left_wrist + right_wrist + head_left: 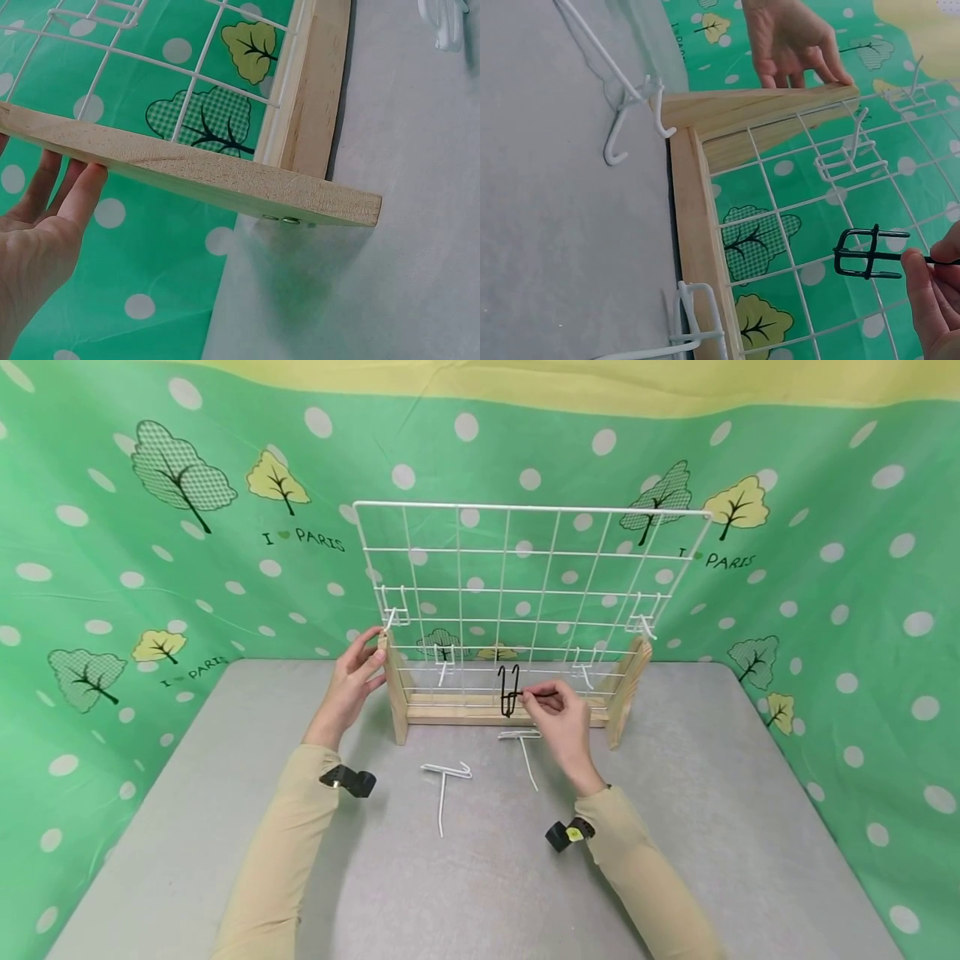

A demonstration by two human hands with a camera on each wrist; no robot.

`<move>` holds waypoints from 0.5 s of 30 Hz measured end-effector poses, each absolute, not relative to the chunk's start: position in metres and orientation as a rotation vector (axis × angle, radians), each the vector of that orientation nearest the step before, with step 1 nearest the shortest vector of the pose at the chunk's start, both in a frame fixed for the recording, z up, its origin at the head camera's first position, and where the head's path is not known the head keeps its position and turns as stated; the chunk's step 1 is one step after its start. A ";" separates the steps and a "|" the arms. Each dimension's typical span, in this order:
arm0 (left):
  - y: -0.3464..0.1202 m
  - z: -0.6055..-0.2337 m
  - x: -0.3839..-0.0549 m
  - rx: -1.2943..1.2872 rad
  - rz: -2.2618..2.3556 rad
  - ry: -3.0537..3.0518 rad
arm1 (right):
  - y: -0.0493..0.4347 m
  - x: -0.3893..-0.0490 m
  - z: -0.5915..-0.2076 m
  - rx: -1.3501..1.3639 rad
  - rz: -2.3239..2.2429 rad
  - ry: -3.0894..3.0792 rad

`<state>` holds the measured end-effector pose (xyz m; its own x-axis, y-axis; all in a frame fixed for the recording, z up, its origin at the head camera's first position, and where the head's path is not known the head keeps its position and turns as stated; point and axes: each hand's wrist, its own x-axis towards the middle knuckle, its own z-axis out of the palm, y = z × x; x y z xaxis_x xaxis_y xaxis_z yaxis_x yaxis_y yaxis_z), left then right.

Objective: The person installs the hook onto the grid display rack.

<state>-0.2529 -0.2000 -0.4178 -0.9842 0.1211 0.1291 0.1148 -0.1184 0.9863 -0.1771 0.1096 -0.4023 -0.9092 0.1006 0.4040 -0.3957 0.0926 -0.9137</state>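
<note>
My right hand (561, 718) pinches the stem of a black wire display hook (870, 253) between thumb and fingers. The hook's two curved prongs (508, 677) stand upright in front of the lower part of a white wire grid (528, 552); whether they touch it, I cannot tell. With its fingertips my left hand (348, 681) touches the upper outer side of the left wooden post (187, 161) of the grid's stand. In the right wrist view, the left hand (791, 41) has its fingers extended against that post.
Several white hooks, such as one at the upper left (393, 614), hang on the grid. Two more white hooks, one nearer (442, 793) and one farther (528, 756), lie on the grey table (465, 902). A green printed cloth (825, 610) surrounds the back and sides.
</note>
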 end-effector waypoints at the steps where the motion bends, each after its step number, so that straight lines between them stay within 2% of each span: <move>1: -0.200 -0.418 -0.253 0.281 2.329 2.083 | 0.109 -0.177 -0.401 0.290 1.875 -2.008; 15: -0.200 -0.418 -0.253 0.282 2.328 2.087 | 0.106 -0.184 -0.395 0.285 1.715 -2.051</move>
